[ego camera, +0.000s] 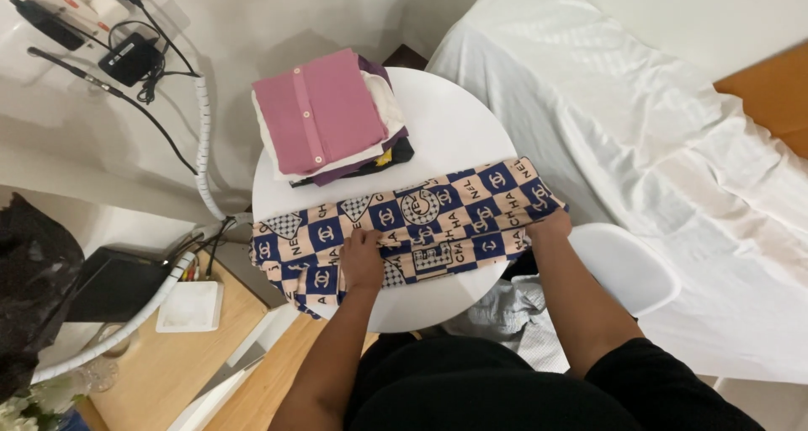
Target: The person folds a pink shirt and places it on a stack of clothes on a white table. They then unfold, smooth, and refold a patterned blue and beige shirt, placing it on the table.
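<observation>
View from above of a round white surface [459, 128] on which a checked garment [438, 216] in navy and peach lies spread crosswise, its left end hanging over the rim and its right end reaching the opposite rim. The left hand [362, 258] rests palm down on the garment near its middle, fingers curled onto the cloth and pressing it flat; whether it pinches a fold cannot be told. The right hand [549, 225] lies at the garment's right end, at the edge of the surface, its fingers hidden under or against the cloth, so that its grip cannot be told. Behind the garment, on the far half of the same surface, stands a stack of folded clothes [332, 119], topped by a pink buttoned piece, with white, purple and dark layers beneath it; the stack sits just apart from the garment. To the right of the surface, a bed covered with a white sheet [665, 145] fills the frame, and a white chair seat [627, 267] stands between the bed and the surface. To the left, black cables [147, 69] and a white spiral-wrapped cord [202, 136] run down a pale wall towards a wooden shelf [168, 364] carrying a small white box [191, 306].
</observation>
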